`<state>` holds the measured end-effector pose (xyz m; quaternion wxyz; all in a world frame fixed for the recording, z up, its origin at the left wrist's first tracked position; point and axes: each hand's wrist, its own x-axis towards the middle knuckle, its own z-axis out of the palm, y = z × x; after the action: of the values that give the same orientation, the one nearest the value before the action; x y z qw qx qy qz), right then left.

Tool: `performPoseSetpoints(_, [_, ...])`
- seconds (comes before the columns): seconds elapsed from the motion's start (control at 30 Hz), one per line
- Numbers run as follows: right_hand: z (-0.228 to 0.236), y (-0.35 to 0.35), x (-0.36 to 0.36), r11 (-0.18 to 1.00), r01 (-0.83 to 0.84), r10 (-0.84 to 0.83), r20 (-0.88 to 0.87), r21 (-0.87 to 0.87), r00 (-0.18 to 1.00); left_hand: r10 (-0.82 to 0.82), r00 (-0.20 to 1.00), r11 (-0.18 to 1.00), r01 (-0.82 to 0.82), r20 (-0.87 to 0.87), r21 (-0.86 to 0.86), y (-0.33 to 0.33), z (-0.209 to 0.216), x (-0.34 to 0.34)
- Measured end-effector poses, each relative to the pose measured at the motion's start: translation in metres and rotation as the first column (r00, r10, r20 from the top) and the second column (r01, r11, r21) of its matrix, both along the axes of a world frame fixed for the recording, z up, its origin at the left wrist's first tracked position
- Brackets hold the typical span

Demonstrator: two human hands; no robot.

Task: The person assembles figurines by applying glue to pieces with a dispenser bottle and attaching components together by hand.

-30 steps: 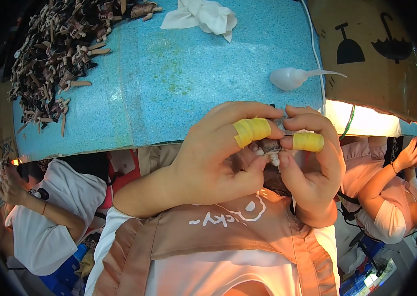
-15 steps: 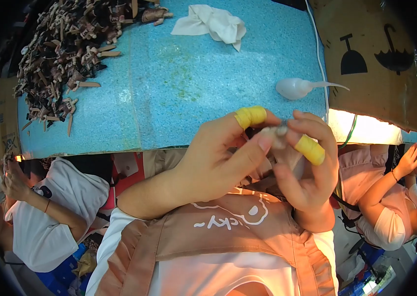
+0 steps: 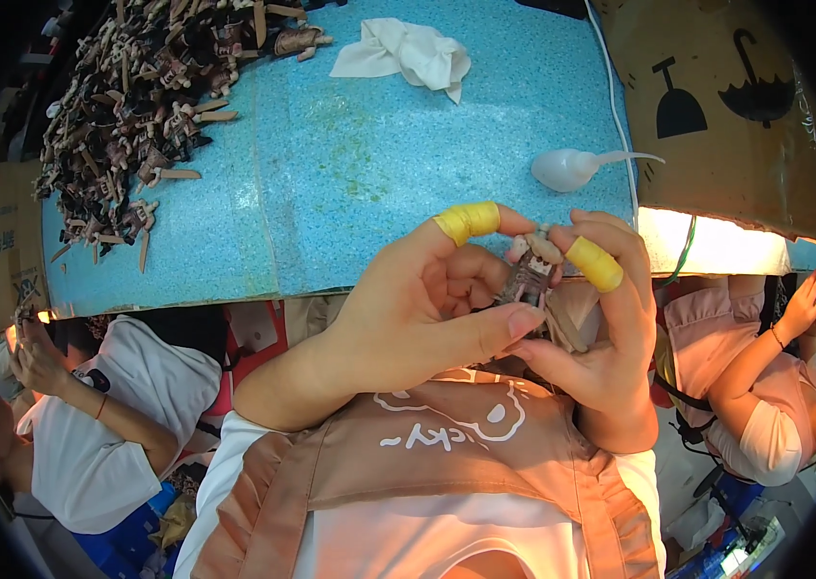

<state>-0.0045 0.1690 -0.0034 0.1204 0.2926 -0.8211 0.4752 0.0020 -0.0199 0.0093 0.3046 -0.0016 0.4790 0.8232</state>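
Between my two hands, in front of the brown apron, is a small painted figurine point(image 3: 530, 276) with dark and brownish parts. My left hand point(image 3: 427, 304) closes on it with thumb and fingers, the index finger wrapped in yellow tape. From the other side, my right hand point(image 3: 611, 323) grips the same figurine, its index fingertip at the top and thumb near the lower end; yellow tape wraps this index finger too. The fingers partly hide the figurine's lower part.
A large heap of similar figurines point(image 3: 138, 106) covers the far left of the blue tabletop point(image 3: 331, 212). A crumpled white cloth point(image 3: 408, 56) lies at the back, and a white squeeze bottle point(image 3: 567, 171) with a thin spout at the right. Cardboard point(image 3: 717, 106) stands beyond; people sit on both sides.
The figurine has been turned, so its painted body now shows between the fingers. My right thumb has closed in toward the left thumb.
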Motion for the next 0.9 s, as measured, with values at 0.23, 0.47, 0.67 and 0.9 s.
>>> performPoseSetpoints(0.23, [-0.009, 0.004, 0.001, 0.972, -0.085, 0.129, 0.195, -0.221, 0.972, -0.112, 0.994, 0.990, 0.111, -0.011, -0.091, -0.006, 0.007, -0.001])
performPoseSetpoints(0.47, [-0.006, -0.005, 0.008, 0.932, 0.017, 0.138, 0.401, -0.361, 0.906, -0.028, 0.999, 0.998, 0.026, -0.028, -0.063, -0.005, 0.001, 0.002])
performPoseSetpoints(0.67, [-0.012, 0.004, 0.001, 0.957, -0.106, 0.175, 0.243, -0.272, 0.954, -0.038, 0.999, 0.998, 0.037, -0.016, -0.058, -0.004, 0.001, 0.002])
performPoseSetpoints(0.9, [-0.014, 0.005, 0.004, 0.955, -0.097, 0.168, 0.244, -0.279, 0.955, -0.048, 0.999, 0.998, 0.047, -0.020, -0.047, -0.001, -0.001, 0.001])
